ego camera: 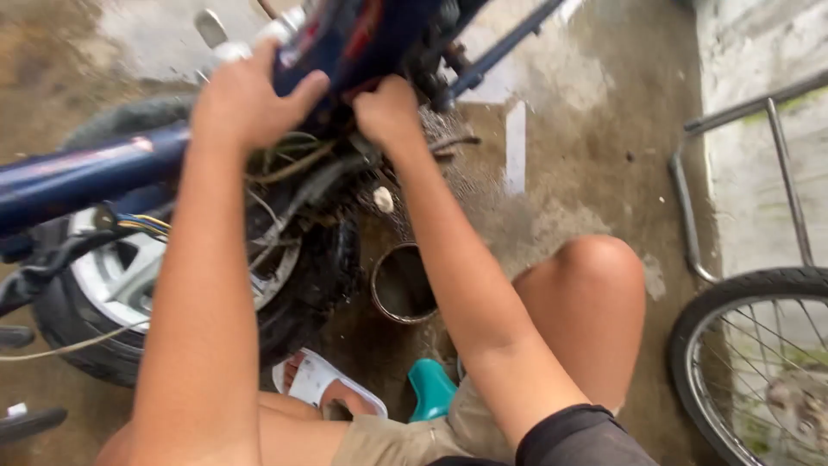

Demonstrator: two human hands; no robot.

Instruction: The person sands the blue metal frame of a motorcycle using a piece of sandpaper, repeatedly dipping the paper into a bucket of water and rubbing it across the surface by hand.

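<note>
Reaching up from a crouch, both hands are set on the dark blue motorcycle body (pixel 362 39), which is cut off by the top edge: the left hand (pixel 246 99) is wrapped over a blue panel with its thumb hooked around the edge, while the right hand (pixel 390 112) is curled narrow against the underside, its fingertips hidden, so what they pinch cannot be told. Below them a tangle of wires (pixel 285 160) and the muddy rear wheel (pixel 129 285) are blurred, and a metal ring (pixel 402 285) is seen on the wet concrete floor (pixel 595 129) near the knee. A spoked wheel (pixel 759 362) is cut off at the right.
</note>
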